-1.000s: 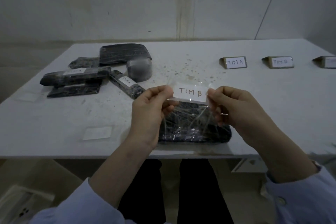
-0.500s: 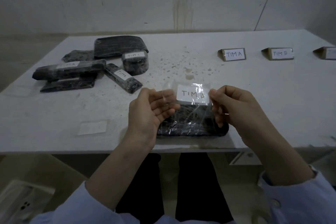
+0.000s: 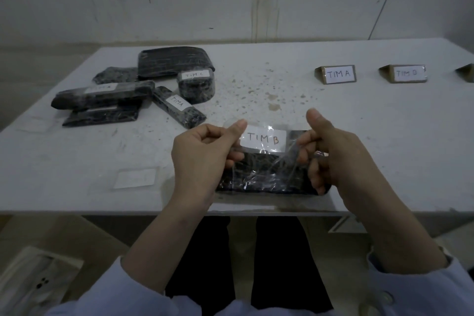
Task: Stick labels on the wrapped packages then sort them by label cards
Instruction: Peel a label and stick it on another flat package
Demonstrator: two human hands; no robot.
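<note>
My left hand (image 3: 202,161) and right hand (image 3: 341,161) each pinch an end of the TIM B label (image 3: 264,139) between them; flimsy and sticky, I judge.

Left hand (image 3: 198,161), right hand (image 3: 336,154), both curled, side by side

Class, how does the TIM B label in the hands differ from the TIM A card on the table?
The TIM B label is held by the left hand and right hand over a dark package; the TIM A card stands untouched farther back on the table. The TIM B label sits on clear tape; the TIM A card fronts a brown folded stand. Both are white, handwritten.
</note>
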